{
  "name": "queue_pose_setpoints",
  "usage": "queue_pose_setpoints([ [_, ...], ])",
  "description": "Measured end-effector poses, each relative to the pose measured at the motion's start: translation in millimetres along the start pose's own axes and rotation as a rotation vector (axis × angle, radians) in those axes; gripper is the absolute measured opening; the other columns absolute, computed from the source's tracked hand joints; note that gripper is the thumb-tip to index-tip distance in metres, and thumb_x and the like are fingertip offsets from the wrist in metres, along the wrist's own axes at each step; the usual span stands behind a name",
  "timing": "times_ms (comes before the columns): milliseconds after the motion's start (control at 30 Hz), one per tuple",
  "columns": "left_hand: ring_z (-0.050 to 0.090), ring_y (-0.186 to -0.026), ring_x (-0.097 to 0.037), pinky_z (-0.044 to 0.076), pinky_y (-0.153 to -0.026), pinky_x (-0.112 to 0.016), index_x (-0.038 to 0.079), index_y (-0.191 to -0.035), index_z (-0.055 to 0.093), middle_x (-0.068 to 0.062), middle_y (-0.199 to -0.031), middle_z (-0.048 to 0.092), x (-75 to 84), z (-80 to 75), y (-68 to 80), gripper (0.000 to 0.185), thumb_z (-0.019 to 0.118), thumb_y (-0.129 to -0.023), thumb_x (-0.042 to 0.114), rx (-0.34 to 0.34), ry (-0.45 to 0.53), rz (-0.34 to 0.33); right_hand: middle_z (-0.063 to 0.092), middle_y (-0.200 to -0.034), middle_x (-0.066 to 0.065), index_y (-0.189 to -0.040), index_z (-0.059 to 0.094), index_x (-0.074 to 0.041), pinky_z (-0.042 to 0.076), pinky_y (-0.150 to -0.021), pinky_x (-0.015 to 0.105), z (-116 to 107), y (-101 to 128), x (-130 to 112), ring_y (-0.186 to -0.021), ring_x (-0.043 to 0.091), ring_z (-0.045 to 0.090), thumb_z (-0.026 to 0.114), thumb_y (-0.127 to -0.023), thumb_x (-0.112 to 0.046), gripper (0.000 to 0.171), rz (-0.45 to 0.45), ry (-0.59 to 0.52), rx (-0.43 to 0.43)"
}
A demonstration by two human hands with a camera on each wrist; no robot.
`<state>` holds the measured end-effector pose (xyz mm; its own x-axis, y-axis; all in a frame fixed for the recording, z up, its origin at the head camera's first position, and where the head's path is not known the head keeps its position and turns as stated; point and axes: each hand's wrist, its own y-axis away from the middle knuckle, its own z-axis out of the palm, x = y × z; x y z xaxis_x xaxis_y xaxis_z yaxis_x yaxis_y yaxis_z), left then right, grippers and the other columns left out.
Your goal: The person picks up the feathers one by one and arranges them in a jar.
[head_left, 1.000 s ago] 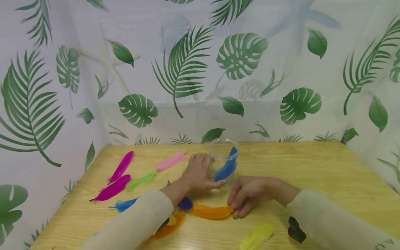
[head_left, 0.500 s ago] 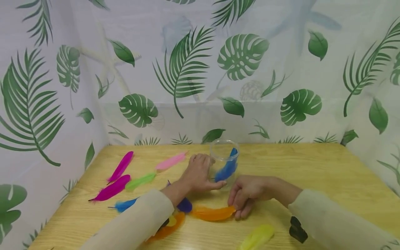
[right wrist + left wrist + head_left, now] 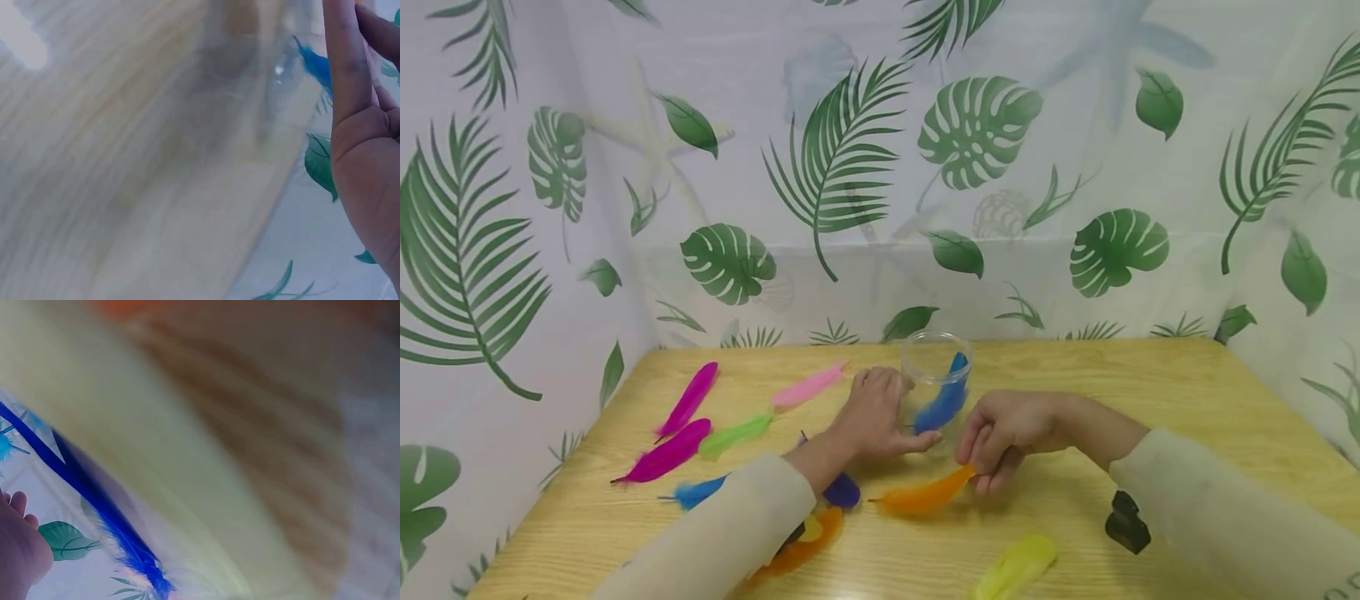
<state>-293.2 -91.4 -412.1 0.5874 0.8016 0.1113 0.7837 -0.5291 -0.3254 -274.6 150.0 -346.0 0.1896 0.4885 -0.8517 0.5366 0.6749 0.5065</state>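
In the head view my right hand (image 3: 1015,433) pinches the tip of an orange feather (image 3: 925,493) between thumb and fingers. The pinched end is raised, and the quill points left, low over the table. My left hand (image 3: 876,421) holds a clear plastic jar (image 3: 936,381) by its left side, thumb stretched across the front. Inside the jar stands a blue feather (image 3: 943,402), leaning right. A dark blue feather (image 3: 841,492) lies beside the left forearm. The right wrist view shows my right hand (image 3: 369,137) with the jar's blue feather (image 3: 317,67) behind it.
Two magenta feathers (image 3: 670,450), a green feather (image 3: 735,436) and a pink feather (image 3: 808,387) lie left on the wooden table (image 3: 1112,392). Another blue feather (image 3: 696,492) and an orange feather (image 3: 808,546) are partly under the left sleeve. A yellow feather (image 3: 1017,567) lies front right.
My right hand has risen and shifted slightly right, lifting the orange feather's pinched end and drawing it away from the dark blue feather. The left hand stays at the jar.
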Motion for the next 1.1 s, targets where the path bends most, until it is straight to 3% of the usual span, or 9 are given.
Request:
queue_pose_setpoints([
  [733, 0.049, -0.114, -0.023, 0.034, -0.104, -0.042, 0.006, -0.122, 0.054, -0.006, -0.117, 0.058, -0.2, 1.8, -1.7, 0.079, 0.062, -0.080, 0.073, -0.001, 0.012, -0.003, 0.074, -0.089, 0.017, -0.110, 0.060, 0.011, 0.061, -0.077, 0.040, -19, 33, -43, -0.081, 0.026, 0.075, 0.068, -0.086, 0.005, 0.026, -0.033, 0.076, 0.027],
  [1100, 0.048, -0.114, -0.025, 0.033, -0.101, -0.043, 0.006, -0.122, 0.053, -0.007, -0.115, 0.056, -2.8, -0.9, -2.3, 0.071, 0.066, -0.083, 0.064, -0.004, 0.000, 0.022, 0.075, -0.086, 0.015, -0.108, 0.061, 0.011, 0.060, -0.078, 0.042, -28, 52, -69, -0.082, 0.027, 0.076, 0.068, -0.087, 0.005, 0.023, -0.126, 0.085, 0.027],
])
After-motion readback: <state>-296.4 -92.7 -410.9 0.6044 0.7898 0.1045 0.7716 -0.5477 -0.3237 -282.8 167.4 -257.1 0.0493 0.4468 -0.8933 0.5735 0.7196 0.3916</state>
